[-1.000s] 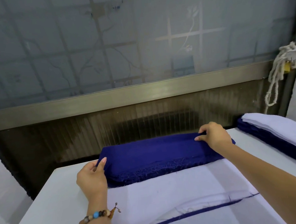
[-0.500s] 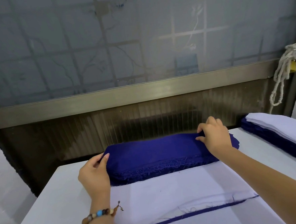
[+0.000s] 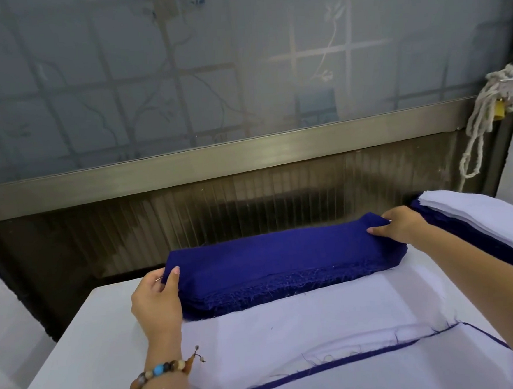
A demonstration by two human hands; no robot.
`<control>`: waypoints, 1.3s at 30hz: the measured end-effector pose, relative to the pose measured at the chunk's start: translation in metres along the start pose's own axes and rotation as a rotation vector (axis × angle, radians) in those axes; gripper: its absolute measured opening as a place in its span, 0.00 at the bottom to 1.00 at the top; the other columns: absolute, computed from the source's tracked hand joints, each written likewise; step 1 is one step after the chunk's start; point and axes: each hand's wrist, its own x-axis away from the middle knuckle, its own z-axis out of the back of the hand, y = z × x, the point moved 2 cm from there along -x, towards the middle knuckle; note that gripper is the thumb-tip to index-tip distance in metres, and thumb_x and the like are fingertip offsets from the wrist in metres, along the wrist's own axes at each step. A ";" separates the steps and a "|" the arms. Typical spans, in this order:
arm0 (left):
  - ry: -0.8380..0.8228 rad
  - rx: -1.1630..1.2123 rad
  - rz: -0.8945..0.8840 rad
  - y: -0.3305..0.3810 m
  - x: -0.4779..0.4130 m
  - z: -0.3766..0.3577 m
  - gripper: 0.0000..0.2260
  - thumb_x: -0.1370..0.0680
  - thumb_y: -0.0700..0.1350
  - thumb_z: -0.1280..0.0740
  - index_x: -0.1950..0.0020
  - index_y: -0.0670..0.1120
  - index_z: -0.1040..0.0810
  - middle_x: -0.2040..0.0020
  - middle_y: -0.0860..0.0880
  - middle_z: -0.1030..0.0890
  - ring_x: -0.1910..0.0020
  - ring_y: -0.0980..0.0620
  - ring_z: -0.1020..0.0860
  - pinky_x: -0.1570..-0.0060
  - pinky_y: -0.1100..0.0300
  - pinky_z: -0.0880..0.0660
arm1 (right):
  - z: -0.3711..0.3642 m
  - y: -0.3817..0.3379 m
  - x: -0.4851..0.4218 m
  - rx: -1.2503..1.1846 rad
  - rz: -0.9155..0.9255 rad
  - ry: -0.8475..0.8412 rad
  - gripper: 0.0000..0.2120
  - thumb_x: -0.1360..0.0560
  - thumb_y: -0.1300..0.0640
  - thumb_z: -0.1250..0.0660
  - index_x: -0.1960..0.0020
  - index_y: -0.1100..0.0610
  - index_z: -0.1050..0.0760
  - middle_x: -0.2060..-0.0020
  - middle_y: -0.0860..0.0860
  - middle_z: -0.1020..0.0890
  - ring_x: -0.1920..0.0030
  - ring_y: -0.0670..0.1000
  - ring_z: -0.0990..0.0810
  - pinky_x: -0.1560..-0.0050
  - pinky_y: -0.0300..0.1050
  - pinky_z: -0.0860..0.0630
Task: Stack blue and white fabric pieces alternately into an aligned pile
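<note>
Blue fabric (image 3: 278,259): thick stack lying on a white sheet (image 3: 288,322).
Left hand (image 3: 156,295): I pinch its left end.
Right hand (image 3: 403,225): pinching its right end.

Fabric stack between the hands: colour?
The fabric stack is deep blue, frayed along its near edge; head view.

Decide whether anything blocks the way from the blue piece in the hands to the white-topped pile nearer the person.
Nothing visible does. The left hand and right hand pinch the blue piece by its ends, and the white-topped pile lies directly before it.
</note>
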 end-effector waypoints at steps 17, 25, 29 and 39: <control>-0.016 0.175 0.009 0.044 0.005 0.022 0.13 0.24 0.40 0.29 0.40 0.41 0.21 0.53 0.45 0.18 0.58 0.53 0.19 0.58 0.58 0.22 | 0.027 0.023 0.030 -0.580 0.151 0.124 0.08 0.25 0.60 0.29 0.62 0.54 0.25 0.67 0.52 0.21 0.70 0.49 0.22 0.72 0.35 0.26; -0.130 0.169 0.138 0.033 0.038 0.073 0.08 0.24 0.38 0.29 0.46 0.43 0.20 0.56 0.45 0.18 0.57 0.50 0.18 0.57 0.55 0.22 | 0.031 0.062 0.081 -0.541 0.145 0.039 0.06 0.26 0.62 0.28 0.61 0.57 0.23 0.66 0.53 0.21 0.68 0.49 0.21 0.75 0.30 0.26; -0.113 0.121 0.237 0.018 0.063 0.103 0.04 0.26 0.37 0.28 0.56 0.46 0.20 0.60 0.49 0.18 0.60 0.50 0.18 0.59 0.56 0.22 | 0.027 0.085 0.115 -0.523 0.139 -0.024 0.07 0.26 0.59 0.29 0.62 0.56 0.23 0.67 0.52 0.21 0.70 0.48 0.22 0.73 0.31 0.26; -0.233 -0.124 0.244 0.001 0.123 0.145 0.04 0.26 0.38 0.28 0.60 0.42 0.19 0.64 0.48 0.19 0.65 0.50 0.22 0.75 0.64 0.24 | 0.020 0.122 0.171 -0.421 0.153 -0.066 0.04 0.24 0.54 0.30 0.57 0.54 0.20 0.64 0.50 0.16 0.61 0.52 0.19 0.57 0.45 0.22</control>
